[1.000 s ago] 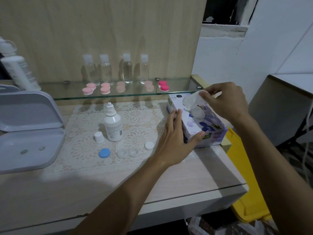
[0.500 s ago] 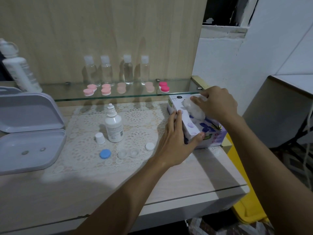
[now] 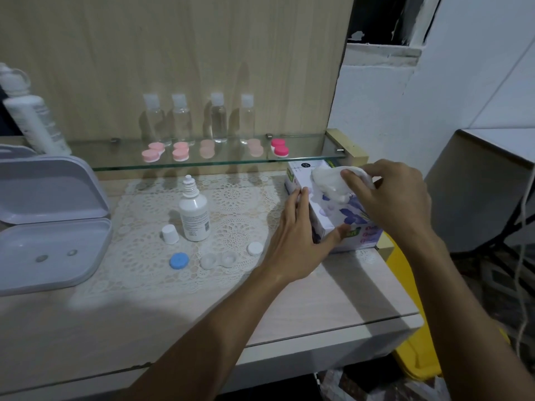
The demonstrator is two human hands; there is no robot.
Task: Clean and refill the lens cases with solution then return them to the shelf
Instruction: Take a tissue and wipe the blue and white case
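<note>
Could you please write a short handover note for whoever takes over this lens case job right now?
Left hand steadies the tissue box; right hand pinches a tissue at the box's slot.
The open lens case lies on the lace mat with its blue cap and white cap beside it. The solution bottle stands uncapped.
Done: case opened. Left: wipe, refill, cap, return to the glass shelf.
</note>
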